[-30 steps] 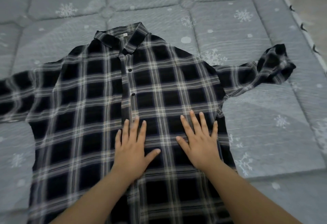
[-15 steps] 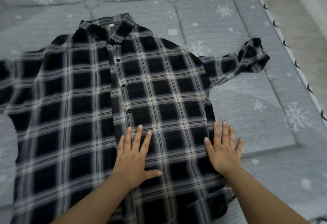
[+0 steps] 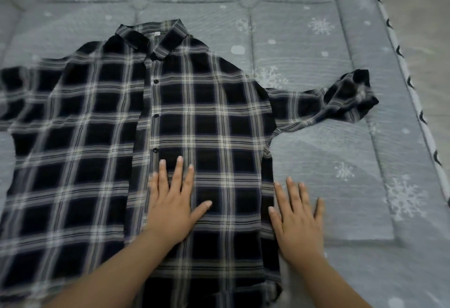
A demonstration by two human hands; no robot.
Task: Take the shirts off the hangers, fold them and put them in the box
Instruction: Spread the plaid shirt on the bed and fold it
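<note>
1. Shirt [image 3: 194, 137] lies front-up on the bed [image 3: 316, 161], buttoned, collar [image 3: 155, 37] at the far end, hem toward the person. No hanger in it, so judged step = smoothing flat before folding. Box not in view.

2. L hand [image 3: 173, 205]: grip released, fingers straight & spread, palm flat on the shirt front just right of the button placket [image 3: 155, 117]. Nothing pinched.

3. R hand [image 3: 298, 217]: grip also released, fingers straight, palm flat at the shirt's right side seam, partly on the fabric edge, mostly on the bed cover.

4. To do it well: keep L as the anchor near the placket so the body doesn't slide w/ the stroke. Sweep R outward from centre, not back toward it, or creases bunch at the seam.

5. Right sleeve [image 3: 341, 103] is the weak spot: cuff end crumpled & folded over on itself, near the bed's piped edge [image 3: 414, 93]. Needs pulling out straight before any fold, else a lump gets locked in.

6. Left side of the shirt runs out of frame at the left; can't tell how that sleeve lies. Check it too.

7. Fabric looks thin & light, so prob shifts easily. Use flat palms and light pressure, no dragging.

8. Once flat: likely fold sides & sleeves inward, then hem up toward collar.
</note>
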